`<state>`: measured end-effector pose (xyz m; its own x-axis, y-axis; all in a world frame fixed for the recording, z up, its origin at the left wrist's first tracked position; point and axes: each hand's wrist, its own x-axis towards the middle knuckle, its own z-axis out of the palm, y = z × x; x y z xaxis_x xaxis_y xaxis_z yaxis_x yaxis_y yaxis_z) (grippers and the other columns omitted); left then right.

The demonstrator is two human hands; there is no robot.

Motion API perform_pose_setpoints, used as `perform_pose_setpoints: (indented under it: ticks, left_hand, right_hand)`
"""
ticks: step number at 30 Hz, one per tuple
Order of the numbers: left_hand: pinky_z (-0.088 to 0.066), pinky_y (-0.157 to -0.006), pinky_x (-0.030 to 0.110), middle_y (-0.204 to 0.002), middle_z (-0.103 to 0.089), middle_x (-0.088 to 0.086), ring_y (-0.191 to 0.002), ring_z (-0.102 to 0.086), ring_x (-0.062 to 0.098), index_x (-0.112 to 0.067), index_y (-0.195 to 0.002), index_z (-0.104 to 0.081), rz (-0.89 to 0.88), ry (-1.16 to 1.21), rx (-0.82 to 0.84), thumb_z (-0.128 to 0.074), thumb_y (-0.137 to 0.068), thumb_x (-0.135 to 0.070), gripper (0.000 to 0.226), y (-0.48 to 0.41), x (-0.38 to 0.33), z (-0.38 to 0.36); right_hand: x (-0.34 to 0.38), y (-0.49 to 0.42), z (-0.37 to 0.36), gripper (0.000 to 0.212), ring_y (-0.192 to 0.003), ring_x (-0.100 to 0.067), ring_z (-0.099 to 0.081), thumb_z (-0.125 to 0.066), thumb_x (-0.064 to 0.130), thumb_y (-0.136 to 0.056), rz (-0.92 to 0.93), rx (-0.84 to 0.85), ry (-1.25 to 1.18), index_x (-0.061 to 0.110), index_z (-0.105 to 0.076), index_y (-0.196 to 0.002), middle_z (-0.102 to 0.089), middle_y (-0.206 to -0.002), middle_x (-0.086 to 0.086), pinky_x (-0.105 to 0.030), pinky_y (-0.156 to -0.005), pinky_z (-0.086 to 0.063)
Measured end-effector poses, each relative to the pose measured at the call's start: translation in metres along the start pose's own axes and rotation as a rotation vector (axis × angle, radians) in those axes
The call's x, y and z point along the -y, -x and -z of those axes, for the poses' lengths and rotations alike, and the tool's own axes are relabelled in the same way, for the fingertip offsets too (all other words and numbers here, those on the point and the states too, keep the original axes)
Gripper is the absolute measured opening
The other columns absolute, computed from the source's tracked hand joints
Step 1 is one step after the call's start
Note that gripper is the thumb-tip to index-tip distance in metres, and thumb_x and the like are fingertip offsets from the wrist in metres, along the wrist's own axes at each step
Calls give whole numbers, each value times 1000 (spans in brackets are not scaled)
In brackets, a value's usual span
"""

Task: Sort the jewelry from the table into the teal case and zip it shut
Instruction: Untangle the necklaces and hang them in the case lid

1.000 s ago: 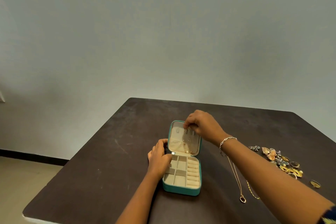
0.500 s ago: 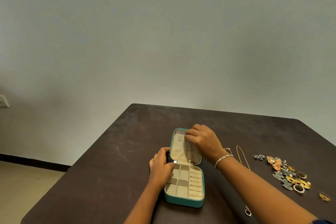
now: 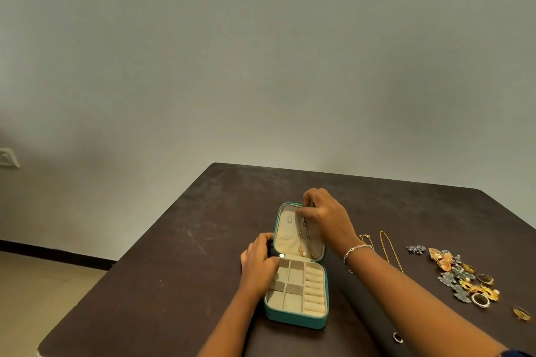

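Head view, looking down on a dark bench [image 3: 174, 269]. The teal case [image 3: 295, 314] lies open near the bench's near edge, its lid [image 3: 285, 238] standing up at the far side and showing its cream lining.

Left hand [image 3: 259, 264]: fingers [image 3: 266, 239] curled round the case's left edge by the hinge, thumb lying over the near-left compartments. It grips the case.

Right hand [image 3: 324, 220]: at the top of the lid, fingers [image 3: 309, 213] bunched together. I read them as pinching the upper end of a gold necklace [image 3: 303, 240], though the contact itself is too small to make out. The necklace hangs down the lid's lining, its lower end near the hinge. A silver bracelet [image 3: 355, 251] sits on that wrist.

The tray's square compartments hold nothing I can see, and the ring rolls [image 3: 313, 290] along its right side are bare.

The rest of the jewelry is on the bench, right of the case: a thin chain [image 3: 366, 239], a gold chain [image 3: 390, 249] passing behind the right forearm, a pendant [image 3: 397, 338] near the elbow, then a loose pile [image 3: 461, 275] of brooches and earrings (gold and grey mixed). A stone ring [image 3: 481, 300] lies at the pile's near edge and a gold ring [image 3: 521, 313] apart from it, further right.
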<state>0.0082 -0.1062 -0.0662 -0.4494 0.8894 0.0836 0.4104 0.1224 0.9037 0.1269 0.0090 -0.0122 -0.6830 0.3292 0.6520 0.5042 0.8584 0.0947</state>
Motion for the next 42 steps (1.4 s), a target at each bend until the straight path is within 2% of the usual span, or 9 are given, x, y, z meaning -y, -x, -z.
perform_pose_setpoints:
  ticks: [4, 8, 10, 20, 24, 30, 36, 39, 42]
  left_hand:
    - [-29, -101, 35, -109, -41, -12, -111, -29, 13, -30, -114, -43, 11, 27, 19, -53, -80, -20, 37, 0, 0, 0]
    - [-30, -101, 36, -110, -41, -10, -114, -29, 14, -27, -118, -45, 20, 33, 15, -54, -83, -11, 39, 0, 0, 1]
    - [-30, -100, 35, -109, -41, -10, -113, -28, 14, -26, -120, -45, 23, 23, 12, -54, -83, -11, 41, 0, -1, 1]
    - [-31, -106, 40, -109, -44, -10, -103, -31, 8, -23, -123, -46, -8, -15, -1, -55, -83, -9, 43, 0, -2, 3]
    - [-32, -107, 44, -123, -54, -1, -116, -44, 16, -21, -126, -48, -17, -17, -18, -52, -83, -8, 45, 0, -2, 3]
    - [-36, -104, 46, -126, -55, 1, -119, -47, 20, -22, -128, -47, 18, -37, 13, -55, -82, -19, 47, 0, -2, 5]
    - [-40, -101, 49, -128, -54, 3, -119, -48, 22, -27, -127, -47, 82, -36, 29, -53, -69, -42, 61, -7, 3, 2]
    - [-42, -100, 41, -128, -52, 3, -115, -51, 21, -16, -132, -44, 91, 48, 17, -56, -88, -27, 47, -4, -7, 3]
    - [-45, -96, 38, -127, -54, 10, -111, -55, 25, -7, -133, -43, 103, 95, -15, -54, -91, -22, 46, -9, -11, 5]
  right_hand:
    - [-8, -1, -5, 22, -71, -16, -51, -80, 20, -66, -171, 10, -73, 10, -63, -77, -53, -82, -4, -15, -51, -37]
    - [-5, 2, 0, 32, -67, -18, -59, -91, 22, -45, -77, 47, -14, 17, -71, -69, -60, -77, -5, -16, -45, -42]
    - [-4, 3, 2, 35, -66, -18, -60, -92, 23, -43, -89, 42, -32, 17, -71, -70, -61, -77, -5, -15, -45, -42]
    - [-10, 26, 14, 20, -84, -20, -53, -74, -1, -69, -221, -92, -260, 8, -70, -86, -60, -89, -10, -14, -62, -39]
    - [-18, 55, 40, 22, -80, -13, -54, -64, -6, -77, -308, -87, -354, 11, -70, -90, -60, -84, -1, -15, -65, -41]
    - [-26, 122, 90, 19, -88, 0, -56, -68, 0, -77, -362, 75, -438, 18, -69, -86, -61, -84, 14, -9, -72, -44]
    - [-27, 198, 106, 21, -93, -4, -55, -70, 10, -78, -401, 214, -381, 29, -68, -87, -57, -92, 22, -20, -74, -47]
    - [-20, 215, 100, 15, -92, -4, -53, -69, 18, -78, -420, 158, -407, 29, -68, -89, -57, -93, 19, -19, -75, -46]
    - [-13, 215, 96, 16, -90, -3, -48, -58, 31, -80, -342, 138, -345, 24, -68, -91, -60, -92, 10, -17, -71, -43]
